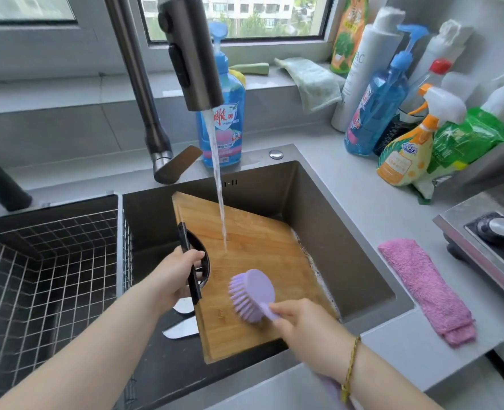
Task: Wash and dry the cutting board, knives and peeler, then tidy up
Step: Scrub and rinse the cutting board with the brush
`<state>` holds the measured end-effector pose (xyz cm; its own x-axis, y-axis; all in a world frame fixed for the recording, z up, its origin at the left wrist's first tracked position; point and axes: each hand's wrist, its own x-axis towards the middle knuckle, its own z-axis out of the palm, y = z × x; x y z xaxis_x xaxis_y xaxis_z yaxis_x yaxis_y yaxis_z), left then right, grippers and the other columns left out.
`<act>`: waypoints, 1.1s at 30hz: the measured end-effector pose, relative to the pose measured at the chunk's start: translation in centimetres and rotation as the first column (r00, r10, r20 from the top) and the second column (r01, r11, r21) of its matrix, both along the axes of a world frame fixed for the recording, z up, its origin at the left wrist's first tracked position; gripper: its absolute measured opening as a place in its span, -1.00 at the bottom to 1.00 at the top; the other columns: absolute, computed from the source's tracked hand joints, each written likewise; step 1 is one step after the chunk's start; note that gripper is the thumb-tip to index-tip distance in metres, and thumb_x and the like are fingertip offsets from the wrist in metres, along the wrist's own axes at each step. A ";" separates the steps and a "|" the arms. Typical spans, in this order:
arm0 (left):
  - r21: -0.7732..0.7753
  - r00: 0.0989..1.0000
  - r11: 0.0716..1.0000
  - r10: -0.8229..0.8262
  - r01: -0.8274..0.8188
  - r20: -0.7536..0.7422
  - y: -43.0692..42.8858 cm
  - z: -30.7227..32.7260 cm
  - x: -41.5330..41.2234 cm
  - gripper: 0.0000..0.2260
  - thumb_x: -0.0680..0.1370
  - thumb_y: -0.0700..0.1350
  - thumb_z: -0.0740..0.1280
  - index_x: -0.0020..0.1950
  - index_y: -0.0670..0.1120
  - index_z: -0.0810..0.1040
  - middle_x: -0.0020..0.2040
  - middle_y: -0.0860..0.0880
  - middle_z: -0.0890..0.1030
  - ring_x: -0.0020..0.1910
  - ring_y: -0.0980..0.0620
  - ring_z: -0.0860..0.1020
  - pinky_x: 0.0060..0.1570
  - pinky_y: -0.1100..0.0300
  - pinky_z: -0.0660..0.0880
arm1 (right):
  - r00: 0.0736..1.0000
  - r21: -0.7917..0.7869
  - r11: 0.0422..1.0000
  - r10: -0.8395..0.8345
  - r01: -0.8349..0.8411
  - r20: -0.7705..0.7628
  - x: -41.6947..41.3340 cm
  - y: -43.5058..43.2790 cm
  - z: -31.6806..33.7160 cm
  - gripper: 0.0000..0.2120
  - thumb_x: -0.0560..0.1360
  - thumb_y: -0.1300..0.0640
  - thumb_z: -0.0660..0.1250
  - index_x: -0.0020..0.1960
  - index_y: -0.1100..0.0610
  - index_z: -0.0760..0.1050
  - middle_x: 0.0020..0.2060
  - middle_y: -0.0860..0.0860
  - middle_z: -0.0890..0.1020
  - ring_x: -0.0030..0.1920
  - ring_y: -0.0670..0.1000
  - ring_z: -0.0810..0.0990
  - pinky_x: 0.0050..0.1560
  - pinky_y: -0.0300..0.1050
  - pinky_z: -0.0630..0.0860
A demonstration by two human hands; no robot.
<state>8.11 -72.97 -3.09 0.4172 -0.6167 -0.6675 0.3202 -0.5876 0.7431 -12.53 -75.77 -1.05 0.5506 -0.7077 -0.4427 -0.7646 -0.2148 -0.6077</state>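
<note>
My left hand [182,270] grips the cutting board [253,253] by its nine-o'clock handle [190,261]; my right hand [298,321] pinches the brush [252,294]. Stiff and wet, the board likely slips; I judge the handle the safest hold.

Grey counter [378,202] surrounds a steel sink [333,208], below a grey tiled wall [52,128] and a pale sill [67,84]. The window [313,16] above admits daylight; apartment blocks [262,7] and trees [253,25] lie outside. A stove [481,241] stands at the right edge.
</note>
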 end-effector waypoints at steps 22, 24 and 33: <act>-0.003 1.000 1.000 0.002 -0.002 0.014 -0.4 0.2 -0.3 -0.76 0.62 -0.11 0.13 0.28 -0.06 0.32 0.07 -0.11 0.57 -0.09 -0.06 0.55 -0.27 0.08 0.47 | 0.989 0.127 0.987 -0.108 0.095 0.099 -0.4 -2.5 -1.8 -0.76 0.57 0.06 0.15 0.16 -0.12 0.52 -0.22 -0.23 0.65 -0.29 -0.24 0.49 -0.23 -0.34 0.41; 0.001 1.000 1.000 -0.004 0.004 0.029 -0.3 0.1 -0.2 -0.76 0.61 -0.10 0.15 0.28 -0.04 0.32 0.12 -0.12 0.56 0.03 -0.11 0.56 -0.12 0.00 0.51 | 0.986 0.074 0.983 -0.164 0.166 -0.023 -0.5 -4.7 -2.9 -0.74 0.58 0.05 0.14 0.15 0.04 0.55 -0.17 -0.02 0.64 -0.23 -0.10 0.46 -0.21 -0.24 0.37; -0.033 0.999 0.999 -0.027 0.028 0.037 -0.4 0.4 -0.5 -0.88 0.59 -0.14 0.21 0.10 0.02 0.41 0.04 -0.08 0.59 0.09 -0.12 0.55 0.17 -0.13 0.45 | 0.979 0.326 0.925 -0.203 0.194 -0.006 -1.1 -7.1 -3.6 -0.79 0.44 0.13 0.32 0.00 0.07 0.32 -0.38 -0.01 0.47 -0.63 -0.16 0.38 -0.61 -0.29 0.32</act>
<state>7.65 -73.36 -2.69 0.4237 -0.6501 -0.6308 0.2762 -0.5705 0.7735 -13.62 -82.90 -4.64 0.4287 -0.6252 -0.6521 -0.7533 0.1510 -0.6401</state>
